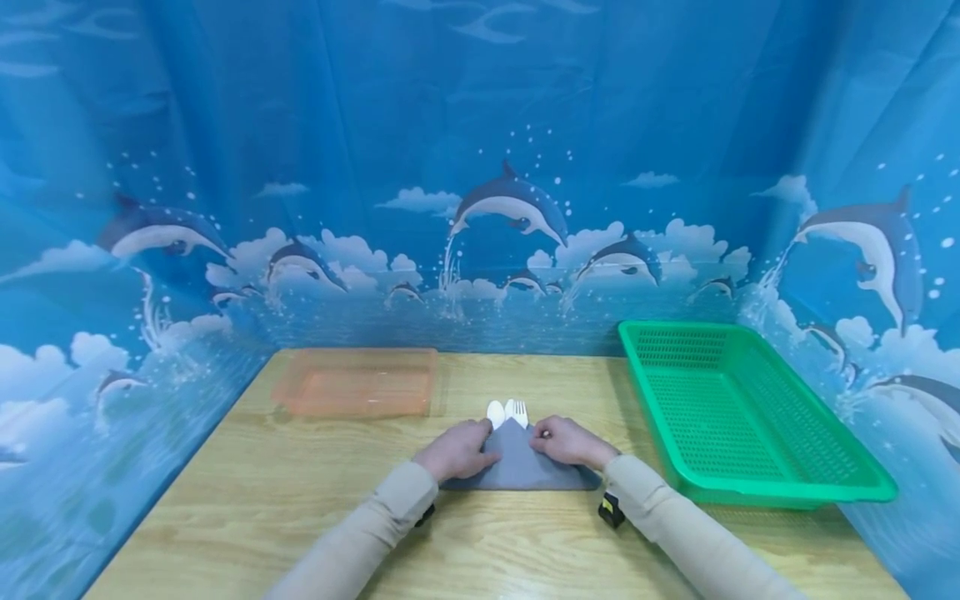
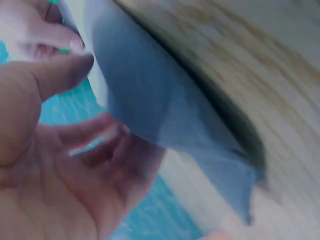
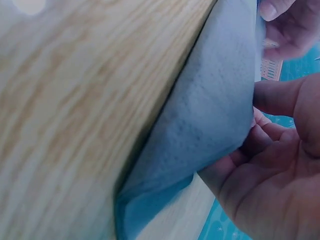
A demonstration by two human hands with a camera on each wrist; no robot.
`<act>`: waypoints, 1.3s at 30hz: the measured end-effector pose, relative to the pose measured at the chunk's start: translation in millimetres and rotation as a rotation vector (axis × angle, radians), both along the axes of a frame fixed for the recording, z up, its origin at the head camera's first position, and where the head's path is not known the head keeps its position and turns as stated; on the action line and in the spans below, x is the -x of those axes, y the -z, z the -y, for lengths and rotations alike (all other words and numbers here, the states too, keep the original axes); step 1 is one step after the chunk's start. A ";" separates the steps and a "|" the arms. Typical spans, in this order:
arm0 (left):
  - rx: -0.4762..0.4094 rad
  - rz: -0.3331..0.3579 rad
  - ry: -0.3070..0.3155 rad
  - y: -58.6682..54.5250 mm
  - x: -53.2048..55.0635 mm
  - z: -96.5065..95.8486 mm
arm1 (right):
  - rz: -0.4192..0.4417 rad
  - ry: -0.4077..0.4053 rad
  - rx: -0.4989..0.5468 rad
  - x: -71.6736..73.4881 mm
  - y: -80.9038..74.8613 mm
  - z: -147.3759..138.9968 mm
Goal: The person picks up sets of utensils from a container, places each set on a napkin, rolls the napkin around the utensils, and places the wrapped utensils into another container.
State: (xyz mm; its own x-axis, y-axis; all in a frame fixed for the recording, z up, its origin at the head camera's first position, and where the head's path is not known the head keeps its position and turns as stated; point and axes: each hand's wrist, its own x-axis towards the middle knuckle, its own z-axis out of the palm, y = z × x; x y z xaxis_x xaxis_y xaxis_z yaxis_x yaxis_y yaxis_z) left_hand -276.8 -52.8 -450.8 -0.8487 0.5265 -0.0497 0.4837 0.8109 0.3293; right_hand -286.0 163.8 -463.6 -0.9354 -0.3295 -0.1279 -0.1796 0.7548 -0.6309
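A grey cloth napkin (image 1: 516,460), folded to a point at the far end, lies on the wooden table. From beneath that point stick out a white spoon (image 1: 496,414), a white fork (image 1: 521,412) and another white utensil between them; their lower parts are hidden by the cloth. My left hand (image 1: 459,450) holds the napkin's left edge, thumb on the cloth and fingers curved along the border. On the opposite side my right hand (image 1: 567,441) pinches the right edge. In the right wrist view, the thumb and fingers meet at the napkin's (image 3: 200,100) border.
A translucent orange tray (image 1: 360,383) lies at the back left of the table (image 1: 247,500). To the right stands a large green perforated basket (image 1: 678,442). Blue dolphin-print curtains (image 1: 360,208) enclose the back and sides. Black devices (image 1: 611,510) hang under the wrists.
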 end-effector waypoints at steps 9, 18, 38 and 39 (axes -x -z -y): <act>0.200 -0.280 0.240 0.6 -19.9 -19.7 | 0.014 -0.003 -0.008 -0.4 -1.8 0.3; 0.202 -0.183 0.226 5.3 -20.4 -19.8 | 0.010 0.006 0.001 -0.4 -0.6 -1.5; 0.164 -0.097 0.208 9.6 -12.0 -20.4 | -0.224 -0.167 -0.143 -18.6 4.2 -11.1; 0.159 -0.094 0.205 9.5 -11.9 -20.6 | -0.224 -0.169 -0.147 -19.3 3.9 -11.5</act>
